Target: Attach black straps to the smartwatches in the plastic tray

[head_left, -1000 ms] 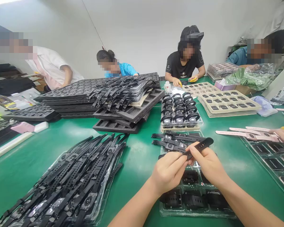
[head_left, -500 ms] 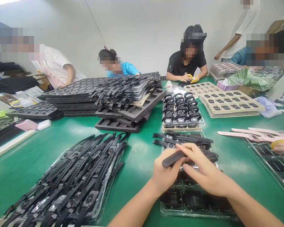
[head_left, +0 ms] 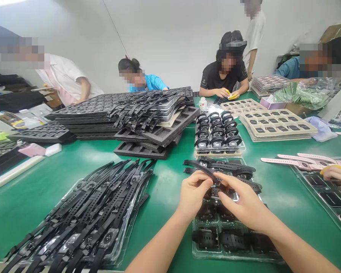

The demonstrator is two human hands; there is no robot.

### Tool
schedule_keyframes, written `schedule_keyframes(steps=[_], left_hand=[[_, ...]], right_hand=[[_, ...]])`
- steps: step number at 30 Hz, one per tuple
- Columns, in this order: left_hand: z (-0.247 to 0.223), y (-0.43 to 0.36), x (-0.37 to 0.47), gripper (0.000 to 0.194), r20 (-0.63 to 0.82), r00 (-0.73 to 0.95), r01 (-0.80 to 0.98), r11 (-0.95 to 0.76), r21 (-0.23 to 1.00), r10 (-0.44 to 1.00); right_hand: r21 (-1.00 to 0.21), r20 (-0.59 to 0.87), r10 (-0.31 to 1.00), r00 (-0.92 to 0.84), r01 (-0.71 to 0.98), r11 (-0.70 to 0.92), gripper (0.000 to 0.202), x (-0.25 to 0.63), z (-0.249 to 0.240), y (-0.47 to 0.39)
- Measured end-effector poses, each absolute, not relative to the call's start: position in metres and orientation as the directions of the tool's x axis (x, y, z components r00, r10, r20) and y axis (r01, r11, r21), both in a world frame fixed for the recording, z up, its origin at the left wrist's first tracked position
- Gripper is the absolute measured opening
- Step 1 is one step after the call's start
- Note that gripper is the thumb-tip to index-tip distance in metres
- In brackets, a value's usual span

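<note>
Pale wall (head_left: 165, 41) behind, green counter (head_left: 166, 201) below, a black watch (head_left: 215, 192) between my two hands.
My left hand (head_left: 193, 191) pinches its strap (head_left: 206, 170) between thumb and fingers, and my right hand (head_left: 241, 195) grips it from the other side; my fingers hide part of it. It is just above a clear tray (head_left: 235, 258), whose near pockets hold looped watches (head_left: 207, 239). Beyond stand more watches, looped upright (head_left: 216, 131). To my left, well apart from my hands, unfastened watches (head_left: 82, 218) cover another tray (head_left: 124, 237); dark foam trays (head_left: 170, 132) are stacked behind. To my right, a co-worker's hand (head_left: 339, 175) is at some pink watches (head_left: 302, 163).
</note>
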State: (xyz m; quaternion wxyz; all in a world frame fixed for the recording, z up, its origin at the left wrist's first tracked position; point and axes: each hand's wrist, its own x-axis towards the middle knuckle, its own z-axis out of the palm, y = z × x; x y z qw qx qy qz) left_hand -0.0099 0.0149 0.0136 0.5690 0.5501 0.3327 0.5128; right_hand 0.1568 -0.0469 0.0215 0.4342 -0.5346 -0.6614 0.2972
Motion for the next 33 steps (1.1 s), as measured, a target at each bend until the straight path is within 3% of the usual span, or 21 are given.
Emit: schedule_keyframes(steps=[3, 7, 12, 16, 19, 27, 33], left_hand=[[0.015, 0.013, -0.010, 0.027, 0.178, 0.307, -0.224, -0.111, 0.968, 0.935], [0.017, 0.006, -0.011, 0.034, 0.202, 0.488, -0.216, -0.107, 0.971, 0.849], [0.015, 0.003, -0.014, 0.038, 0.173, 0.549, -0.347, 0.034, 0.937, 0.818], [0.015, 0.003, -0.012, 0.034, 0.145, 0.547, -0.124, -0.092, 0.988, 0.825], [0.016, 0.002, -0.012, 0.030, 0.099, 0.518, 0.063, -0.153, 0.986, 0.850], [0.027, 0.002, -0.016, 0.018, 0.122, 0.490, 0.131, -0.211, 0.969, 0.863], [0.028, 0.005, -0.021, 0.021, 0.158, 0.529, 0.202, -0.304, 0.931, 0.834]], right_hand=[[-0.873, 0.218, 0.974, -0.057, 0.435, 0.220, 0.040, 0.157, 0.023, -0.047], [-0.917, 0.135, 0.988, -0.081, 0.367, 0.155, 0.016, 0.158, 0.025, -0.046], [-0.953, 0.193, 0.980, -0.056, 0.226, 0.200, 0.008, 0.158, 0.019, -0.044], [-0.984, 0.176, 0.984, 0.035, 0.047, 0.175, 0.010, 0.160, 0.013, -0.044], [-0.988, 0.153, 0.986, 0.060, 0.024, 0.152, 0.012, 0.163, 0.011, -0.043], [-0.985, 0.144, 0.987, -0.066, 0.083, 0.150, 0.013, 0.160, 0.008, -0.041], [-0.989, 0.149, 0.989, -0.004, 0.016, 0.149, 0.017, 0.159, 0.010, -0.041]])
